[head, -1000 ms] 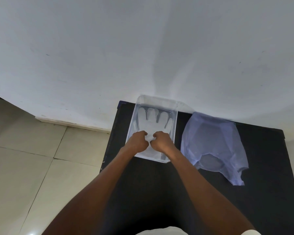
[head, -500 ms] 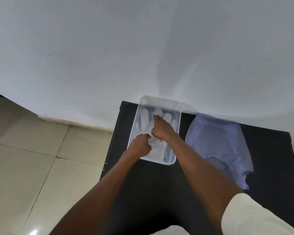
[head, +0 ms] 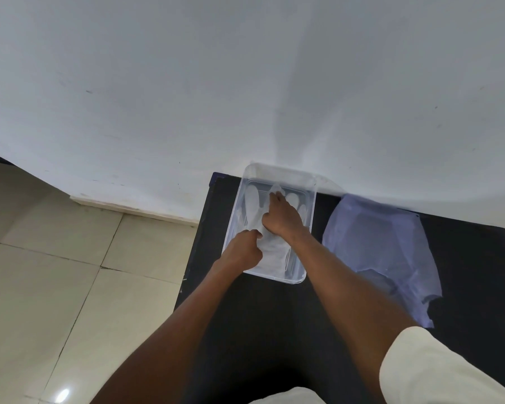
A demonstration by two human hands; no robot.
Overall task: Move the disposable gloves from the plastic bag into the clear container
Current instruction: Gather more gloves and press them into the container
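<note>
While pressing gloves [head: 252, 212]: both hands [head: 282, 218].

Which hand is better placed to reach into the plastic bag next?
Right, probably. The right hand is nearer the plastic bag; the left hand holds the glove at the container left side.

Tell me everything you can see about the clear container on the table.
The clear container is a shallow rectangular tub of see-through plastic with rounded corners, open-topped, standing flat on the black table with its far end against the white wall. Whitish disposable gloves lie flat inside. Both hands, left and right, press into it.
</note>
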